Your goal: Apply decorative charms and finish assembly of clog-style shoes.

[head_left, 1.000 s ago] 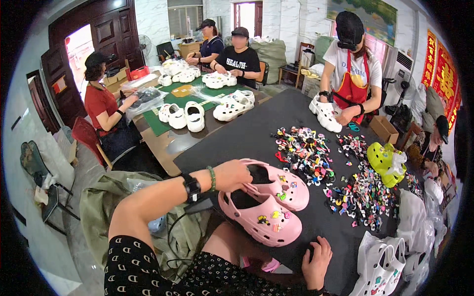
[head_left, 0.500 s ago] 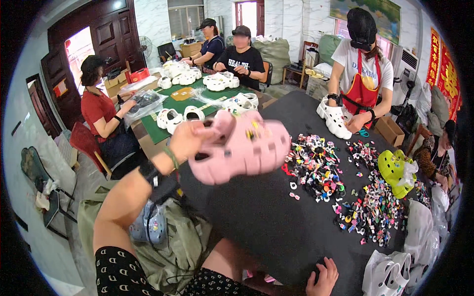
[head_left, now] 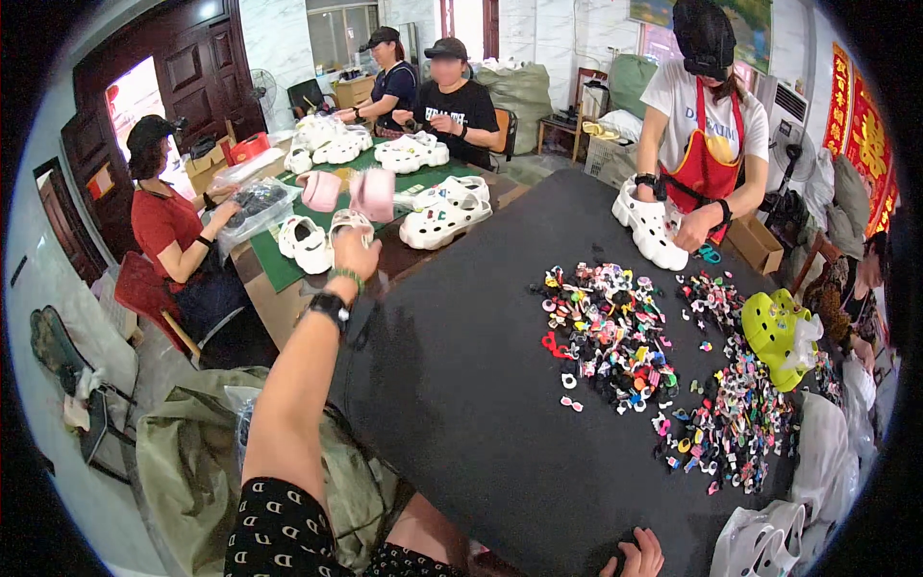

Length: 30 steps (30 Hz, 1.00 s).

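Blurred pink clogs (head_left: 372,195) appear just beyond the nearer left hand (head_left: 356,253), over the green mat (head_left: 276,268), long axes unclear; I cannot tell whether its fingers grasp anything, while the right hand (head_left: 641,556) rests loose, empty, on the black surface (head_left: 461,385).

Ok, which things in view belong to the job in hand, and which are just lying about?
Likely in the job:
- pink clogs, blurred, beyond the left hand
- white clogs by that hand
- loose charms

Seemingly lying about:
- cardboard box
- olive cloth heap
- standing fan
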Tool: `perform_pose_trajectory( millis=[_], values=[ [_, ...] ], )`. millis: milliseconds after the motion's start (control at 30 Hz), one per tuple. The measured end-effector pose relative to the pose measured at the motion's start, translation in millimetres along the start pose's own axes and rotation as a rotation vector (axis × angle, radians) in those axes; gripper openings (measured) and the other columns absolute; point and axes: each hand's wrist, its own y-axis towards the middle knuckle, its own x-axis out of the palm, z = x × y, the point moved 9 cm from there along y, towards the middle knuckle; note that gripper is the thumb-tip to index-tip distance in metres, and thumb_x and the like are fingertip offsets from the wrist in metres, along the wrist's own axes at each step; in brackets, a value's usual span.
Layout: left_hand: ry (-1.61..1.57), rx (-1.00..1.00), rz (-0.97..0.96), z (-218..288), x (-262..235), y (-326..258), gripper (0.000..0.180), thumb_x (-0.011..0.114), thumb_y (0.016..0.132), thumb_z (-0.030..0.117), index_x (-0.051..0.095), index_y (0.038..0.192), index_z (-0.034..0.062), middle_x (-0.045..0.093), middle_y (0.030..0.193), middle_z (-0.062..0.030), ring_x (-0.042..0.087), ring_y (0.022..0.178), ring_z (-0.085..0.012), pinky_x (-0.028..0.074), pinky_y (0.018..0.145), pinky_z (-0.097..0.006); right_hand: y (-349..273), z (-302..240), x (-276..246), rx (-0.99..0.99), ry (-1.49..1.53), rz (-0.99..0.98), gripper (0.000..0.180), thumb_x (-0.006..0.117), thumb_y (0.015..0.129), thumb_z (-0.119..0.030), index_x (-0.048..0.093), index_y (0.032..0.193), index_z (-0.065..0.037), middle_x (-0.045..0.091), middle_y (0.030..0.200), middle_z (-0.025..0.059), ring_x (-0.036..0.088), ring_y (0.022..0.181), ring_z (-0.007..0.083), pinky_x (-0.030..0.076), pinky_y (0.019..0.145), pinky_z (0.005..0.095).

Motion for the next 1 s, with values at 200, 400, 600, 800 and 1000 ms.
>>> perform_pose_trajectory(
  millis=[200,400,600,800,1000],
  values=[
    [-0.170,0.079,-0.117,57.0,-42.5,-134.1,0.032,0.072,0.077,0.015,0.065,0.107,0.0063,0.054,0.127,-0.0257,0.051,0.119,-0.0410,0.041,0.102,-0.045,2.2,-3.9,-2.4,-0.023,0.003,0.012,0.027,0.059,0.086,-0.006,0.056,0.112,-0.001,0.054,0.129,0.0186,0.049,0.122,0.0379,0.038,0.100,0.0491],
    [-0.198,0.160,-0.259,106.0,-63.4,-224.1,0.040,0.072,0.079,0.016,0.062,0.117,0.0090,0.047,0.137,-0.0225,0.043,0.129,-0.0407,0.035,0.108,-0.046,-7.9,-5.3,-5.5,-0.019,0.012,0.066,0.027,0.060,0.086,-0.007,0.057,0.112,-0.002,0.055,0.127,0.0181,0.049,0.122,0.0373,0.038,0.101,0.0478],
    [-0.269,0.247,-0.297,166.9,-58.9,-277.6,0.043,0.070,0.082,0.016,0.058,0.122,0.0055,0.045,0.138,-0.0235,0.038,0.132,-0.0426,0.033,0.109,-0.048,-15.4,16.2,8.1,0.014,-0.028,0.114,0.027,0.063,0.079,-0.008,0.059,0.105,-0.004,0.055,0.126,0.0164,0.049,0.122,0.0368,0.039,0.099,0.0482],
    [-0.288,0.281,-0.297,192.4,-43.9,-293.8,0.045,0.063,0.090,0.022,0.052,0.129,0.0029,0.042,0.141,-0.0249,0.034,0.134,-0.0442,0.027,0.111,-0.052,-14.8,20.0,4.7,-0.084,0.175,0.133,0.028,0.066,0.080,-0.008,0.061,0.107,-0.005,0.056,0.127,0.0162,0.050,0.122,0.0357,0.042,0.099,0.0453],
    [0.074,0.258,-0.412,194.6,-13.5,-308.8,0.046,0.053,0.096,0.032,0.051,0.132,0.0039,0.040,0.145,-0.0215,0.031,0.138,-0.0406,0.024,0.112,-0.058,-47.4,52.4,-78.3,-0.101,0.325,0.090,0.023,0.064,0.085,-0.008,0.061,0.107,-0.004,0.056,0.125,0.0173,0.054,0.115,0.0350,0.045,0.098,0.0416]
  ],
)
